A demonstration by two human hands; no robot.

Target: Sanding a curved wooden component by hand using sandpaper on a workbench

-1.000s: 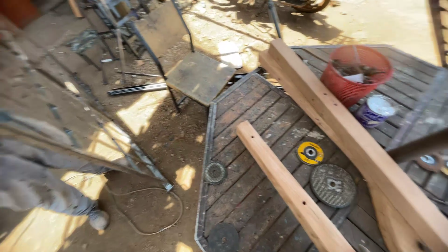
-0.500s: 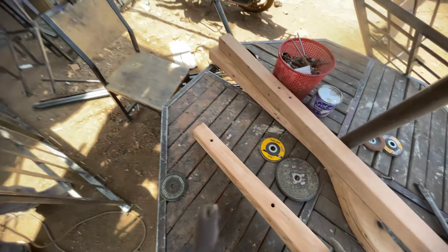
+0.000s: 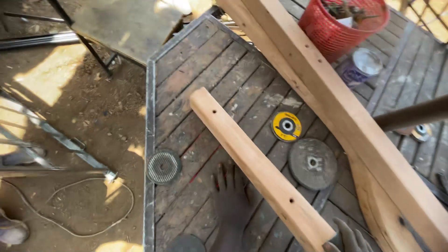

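My left hand (image 3: 232,200) lies flat on the dark slatted table top (image 3: 196,84), fingers spread, right beside a short pale wooden beam (image 3: 254,165) with drilled holes. My right hand (image 3: 349,238) shows only at the bottom edge, fingers apart, close to the near end of that beam; I cannot tell whether it touches it. A longer, thicker wooden beam (image 3: 336,107) runs diagonally across the table to the right. Between the beams lie a yellow-labelled disc (image 3: 286,126) and a grey grinding disc (image 3: 312,164).
A third disc (image 3: 164,166) sits at the table's left metal edge. A red basket (image 3: 345,25) and a small tin can (image 3: 361,65) stand at the back right. A dark bar (image 3: 410,115) crosses on the right. A cable (image 3: 84,219) and metal frames (image 3: 56,140) lie on the dirt.
The view has moved in closer over the table. My left hand now rests flat on the slats beside the short beam, and my right hand has come in at the bottom edge.
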